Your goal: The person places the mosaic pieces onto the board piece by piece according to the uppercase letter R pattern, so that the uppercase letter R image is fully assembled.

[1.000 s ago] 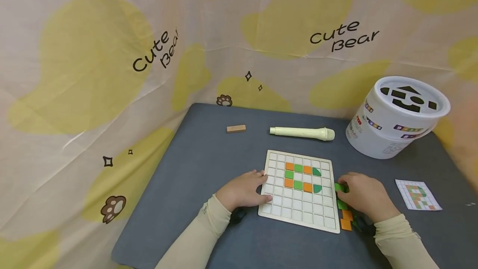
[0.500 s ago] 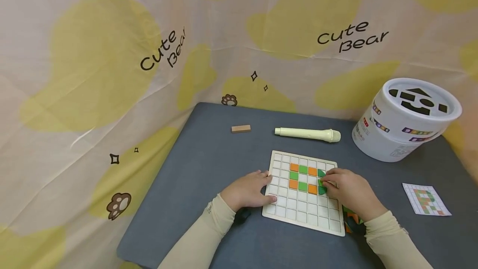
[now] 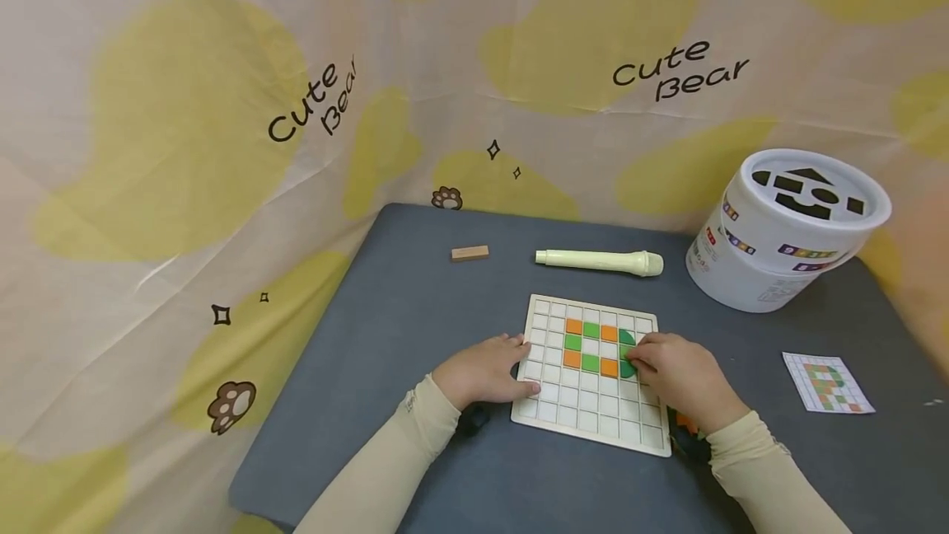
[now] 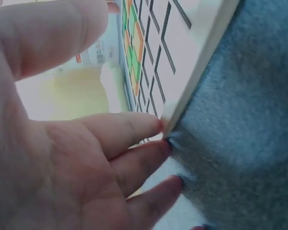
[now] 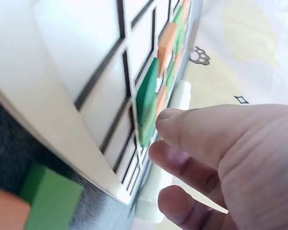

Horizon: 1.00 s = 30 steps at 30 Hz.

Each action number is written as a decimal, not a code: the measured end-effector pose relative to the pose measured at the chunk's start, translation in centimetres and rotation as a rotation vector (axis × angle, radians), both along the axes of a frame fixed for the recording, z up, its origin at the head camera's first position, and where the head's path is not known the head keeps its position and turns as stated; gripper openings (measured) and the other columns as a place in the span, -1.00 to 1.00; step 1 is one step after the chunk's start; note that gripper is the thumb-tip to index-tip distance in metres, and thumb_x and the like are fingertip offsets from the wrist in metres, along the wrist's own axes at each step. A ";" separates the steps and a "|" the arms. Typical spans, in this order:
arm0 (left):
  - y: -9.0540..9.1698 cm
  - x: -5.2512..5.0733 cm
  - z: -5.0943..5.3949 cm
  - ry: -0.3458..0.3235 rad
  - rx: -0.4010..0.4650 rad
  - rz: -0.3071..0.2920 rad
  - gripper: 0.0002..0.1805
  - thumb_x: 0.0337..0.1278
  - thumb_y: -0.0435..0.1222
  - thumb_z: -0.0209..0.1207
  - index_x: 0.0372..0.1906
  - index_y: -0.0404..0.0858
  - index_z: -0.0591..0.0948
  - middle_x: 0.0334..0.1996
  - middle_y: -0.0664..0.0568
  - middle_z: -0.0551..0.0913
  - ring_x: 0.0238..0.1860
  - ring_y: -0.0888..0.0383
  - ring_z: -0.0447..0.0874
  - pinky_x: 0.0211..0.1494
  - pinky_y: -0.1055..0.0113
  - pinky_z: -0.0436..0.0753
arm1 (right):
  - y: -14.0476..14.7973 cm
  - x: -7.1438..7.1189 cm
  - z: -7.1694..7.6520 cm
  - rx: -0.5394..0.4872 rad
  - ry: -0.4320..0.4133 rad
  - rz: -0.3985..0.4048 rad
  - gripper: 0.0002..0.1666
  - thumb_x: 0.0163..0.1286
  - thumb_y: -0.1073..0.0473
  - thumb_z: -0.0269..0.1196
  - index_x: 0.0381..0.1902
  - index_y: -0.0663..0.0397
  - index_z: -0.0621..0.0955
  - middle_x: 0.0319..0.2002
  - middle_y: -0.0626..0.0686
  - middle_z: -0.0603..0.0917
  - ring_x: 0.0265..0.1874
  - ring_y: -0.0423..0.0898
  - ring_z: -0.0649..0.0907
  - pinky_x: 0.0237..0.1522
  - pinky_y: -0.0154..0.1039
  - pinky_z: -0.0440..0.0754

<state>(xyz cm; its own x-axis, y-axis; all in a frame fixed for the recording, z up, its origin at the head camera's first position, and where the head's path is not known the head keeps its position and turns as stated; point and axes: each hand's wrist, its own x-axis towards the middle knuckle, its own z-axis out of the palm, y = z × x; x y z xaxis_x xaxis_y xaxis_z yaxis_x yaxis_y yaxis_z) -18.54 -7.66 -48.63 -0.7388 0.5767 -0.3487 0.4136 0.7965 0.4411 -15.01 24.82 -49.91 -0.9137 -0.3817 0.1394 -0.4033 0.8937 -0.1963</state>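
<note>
A white gridded board (image 3: pixel 586 423) lies on the table with orange and green square tiles in its cells. At its right side, my right hand (image 3: pixel 685 377) pinches a light green square tile (image 3: pixel 625 355) with thumb and fingertips, between two dark green quarter-round tiles (image 3: pixel 627 337). In the right wrist view the light green tile (image 5: pixel 147 128) lies at the cell, against a dark green tile (image 5: pixel 146 91). My left hand (image 3: pixel 482 373) rests along the board's left edge, fingers extended and thumb over the rim. In the left wrist view its fingertips (image 4: pixel 156 125) touch the board's edge.
Loose orange tiles (image 3: pixel 685 422) lie right of the board, partly hidden by the right hand. A printed pattern card (image 3: pixel 829 384) is farther right. Behind are a wooden block (image 3: pixel 470 254), a pale toy microphone (image 3: pixel 599 262) and a white bucket (image 3: pixel 771 262) with a shape-cut lid.
My right hand has gone from the loose tiles beside the board to the right-hand column, bringing a light green tile between the dark green ones. The left hand stays at the board's edge.
</note>
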 end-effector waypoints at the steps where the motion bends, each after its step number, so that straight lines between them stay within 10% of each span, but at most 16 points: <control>1: 0.1 0.0 0.1 0.000 -0.014 -0.008 -0.12 0.42 0.18 0.22 0.65 -0.20 0.36 0.64 -0.03 0.28 0.65 -0.06 0.14 0.61 0.10 0.27 | 0.1 0.1 0.1 -0.002 0.000 -0.004 -0.80 0.26 0.26 0.59 -0.15 0.01 0.89 -0.19 -0.03 0.79 -0.24 -0.01 0.75 -0.26 0.01 0.78; 30: 0.8 0.2 0.4 0.016 -0.097 -0.058 -0.04 0.41 0.18 0.20 0.69 -0.27 0.24 0.67 -0.12 0.17 0.68 -0.07 0.07 0.63 0.05 0.22 | 6.4 3.8 0.5 0.016 -0.105 -0.198 -0.72 0.29 0.18 0.56 -0.05 0.08 0.86 -0.09 0.16 0.81 -0.12 0.18 0.78 -0.22 0.18 0.74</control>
